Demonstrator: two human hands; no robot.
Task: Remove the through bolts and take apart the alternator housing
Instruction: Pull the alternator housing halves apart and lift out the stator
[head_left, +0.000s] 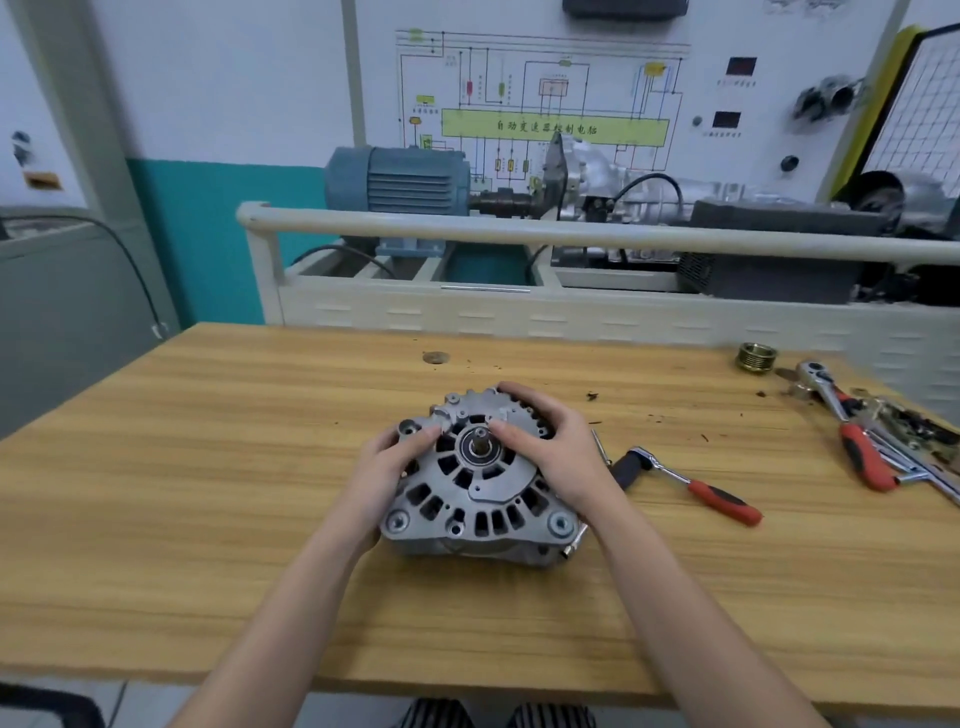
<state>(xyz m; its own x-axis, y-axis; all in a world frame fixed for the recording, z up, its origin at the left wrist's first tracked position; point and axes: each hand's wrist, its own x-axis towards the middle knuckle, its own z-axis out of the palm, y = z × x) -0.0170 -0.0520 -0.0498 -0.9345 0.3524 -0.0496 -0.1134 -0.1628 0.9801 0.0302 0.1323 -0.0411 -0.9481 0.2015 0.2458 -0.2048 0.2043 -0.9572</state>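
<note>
A grey cast alternator (480, 486) lies on the wooden table (208, 467) with its shaft end facing up. My left hand (387, 470) grips its left side, thumb lying over the top face near a mounting ear. My right hand (550, 449) holds the right and far edge, fingers curled over the rim and thumb close to the shaft bearing. A thin metal rod, perhaps a through bolt (601, 448), lies just right of my right hand. A small socket piece (571, 545) sits at the alternator's front right corner.
A red-handled ratchet (691, 483) lies right of the alternator. More red-handled tools (862, 441) and a brass pulley (757, 356) sit at the far right. A training bench with a blue motor (400, 179) stands behind the table.
</note>
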